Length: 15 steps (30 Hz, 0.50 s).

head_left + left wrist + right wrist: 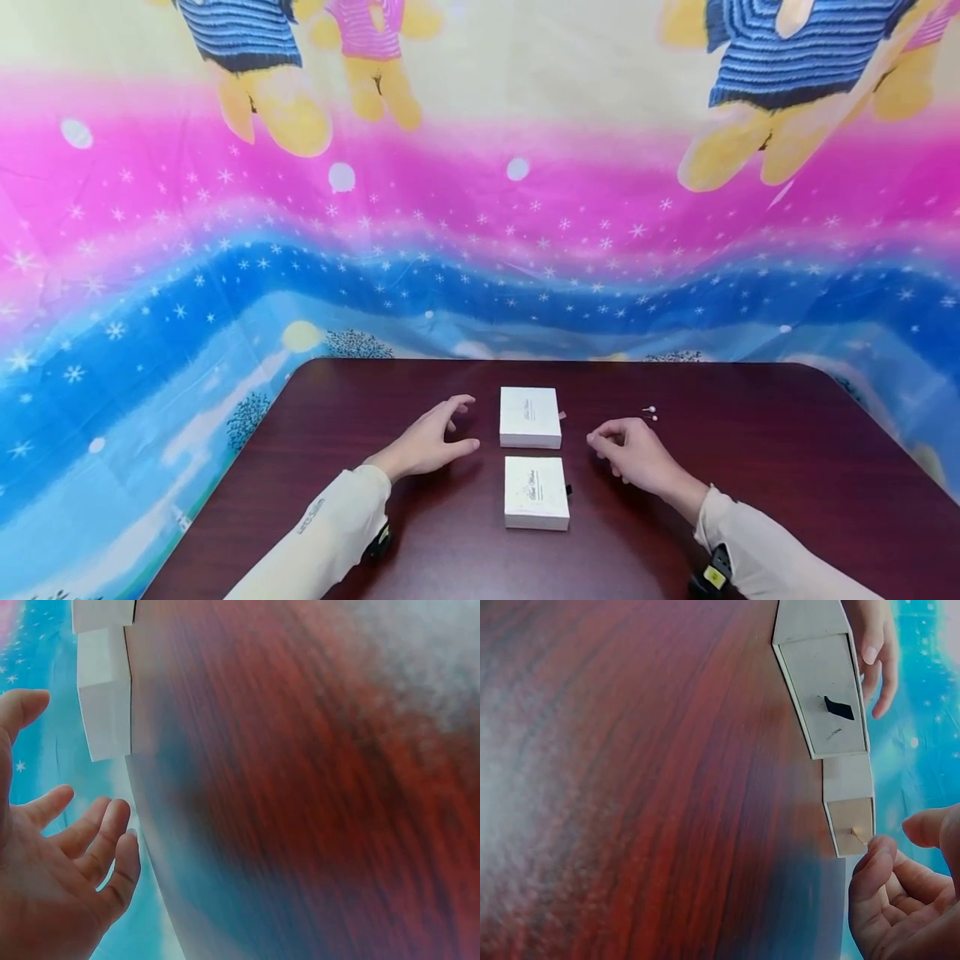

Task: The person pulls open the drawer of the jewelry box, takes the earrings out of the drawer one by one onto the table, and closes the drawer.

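Two flat white drawer boxes with printed tops lie one behind the other on the dark wooden table. The far box [528, 414] has a small pinkish tab on its right side, and the near box [536, 492] a black pull tab [839, 708]. To their left, my left hand [427, 437] hovers with fingers spread and nothing in them, apart from both boxes. My right hand [633, 454] is on the other side, its fingers loosely curled, holding nothing. Beyond it lie small pins with pearl-like white heads [651, 409].
The brown-red table [405, 550] has rounded far corners. A printed cloth [450, 208] with bears and snowflakes hangs right behind its far edge. Each wrist wears a dark strapped device [711, 573] near the cream sleeve's cuff.
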Tool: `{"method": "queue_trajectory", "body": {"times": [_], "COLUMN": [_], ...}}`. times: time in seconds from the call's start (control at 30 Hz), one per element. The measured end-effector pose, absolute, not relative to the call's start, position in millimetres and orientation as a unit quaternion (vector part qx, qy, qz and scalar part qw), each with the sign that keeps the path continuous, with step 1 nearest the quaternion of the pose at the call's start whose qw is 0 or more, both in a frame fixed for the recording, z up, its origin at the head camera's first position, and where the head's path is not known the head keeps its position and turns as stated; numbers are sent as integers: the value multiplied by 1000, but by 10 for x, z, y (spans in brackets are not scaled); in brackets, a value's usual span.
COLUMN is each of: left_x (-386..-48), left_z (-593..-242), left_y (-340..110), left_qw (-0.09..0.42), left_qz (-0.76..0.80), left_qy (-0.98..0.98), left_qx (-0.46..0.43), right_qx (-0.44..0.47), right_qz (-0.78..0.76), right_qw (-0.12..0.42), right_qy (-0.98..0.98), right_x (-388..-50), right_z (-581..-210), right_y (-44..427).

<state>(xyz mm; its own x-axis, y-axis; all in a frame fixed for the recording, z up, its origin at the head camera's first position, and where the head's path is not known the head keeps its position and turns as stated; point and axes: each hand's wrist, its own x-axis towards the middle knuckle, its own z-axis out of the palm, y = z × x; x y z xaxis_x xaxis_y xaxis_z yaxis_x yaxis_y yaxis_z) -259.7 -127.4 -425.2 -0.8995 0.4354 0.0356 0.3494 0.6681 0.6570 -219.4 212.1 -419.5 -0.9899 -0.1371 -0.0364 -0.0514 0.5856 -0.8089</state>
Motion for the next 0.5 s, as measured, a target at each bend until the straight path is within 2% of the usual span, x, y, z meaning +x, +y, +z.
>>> {"method": "queue_trajectory", "body": {"times": [0.5], "left_x": [-2461], "left_z": [-4183], "left_y": [-1275], "left_qw": [42], "left_qz": [344], "left_qy": [910], "left_qx": [229], "right_qx": [-69], "right_qz": [-453], "right_qw": [48], "right_qy": [887], "right_x": [-2095], "right_z": [-4148], "right_y": [2144]}}
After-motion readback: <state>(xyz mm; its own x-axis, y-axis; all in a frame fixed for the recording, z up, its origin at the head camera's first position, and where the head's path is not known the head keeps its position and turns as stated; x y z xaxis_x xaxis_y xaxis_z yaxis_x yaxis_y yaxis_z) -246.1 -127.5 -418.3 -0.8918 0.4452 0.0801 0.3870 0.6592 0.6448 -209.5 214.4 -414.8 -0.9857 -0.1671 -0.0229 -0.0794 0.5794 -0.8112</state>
